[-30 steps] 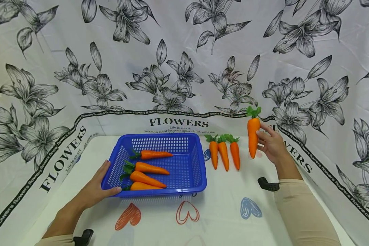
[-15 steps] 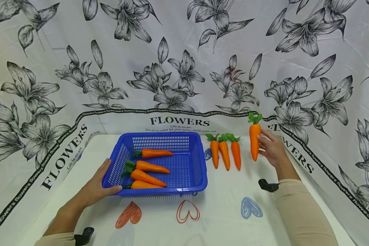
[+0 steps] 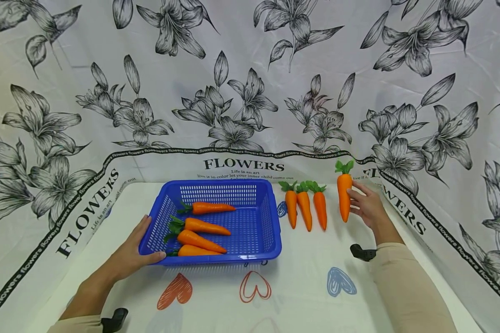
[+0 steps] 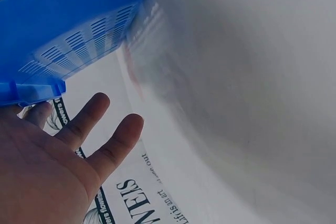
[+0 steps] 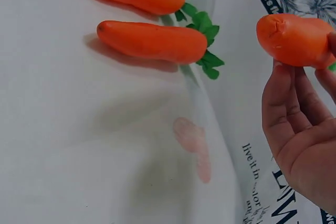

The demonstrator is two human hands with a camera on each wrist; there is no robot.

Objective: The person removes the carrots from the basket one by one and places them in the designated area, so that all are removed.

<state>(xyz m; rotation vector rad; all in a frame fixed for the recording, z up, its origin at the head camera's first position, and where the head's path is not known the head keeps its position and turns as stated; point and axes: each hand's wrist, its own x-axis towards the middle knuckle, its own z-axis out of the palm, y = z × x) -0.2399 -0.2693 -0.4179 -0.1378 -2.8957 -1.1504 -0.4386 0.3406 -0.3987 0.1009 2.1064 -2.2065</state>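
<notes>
My right hand pinches an orange carrot with green leaves. The carrot hangs upright over the right side of the table, tip down; in the right wrist view the held carrot shows its tip end toward the camera. A blue plastic basket stands left of centre, with several carrots lying in it, leaves to the left. My left hand rests at its front left corner, thumb on the rim; in the left wrist view its fingers are straight and spread beneath the basket's edge.
Three carrots lie in a row on the white cloth between the basket and my right hand, leaves to the back. A flower-printed curtain stands behind the table. Printed hearts mark the tablecloth in front.
My right hand has lowered the carrot slightly toward the table. The left hand and the basket stay in place, and the carrots in the basket and on the cloth lie as before.
</notes>
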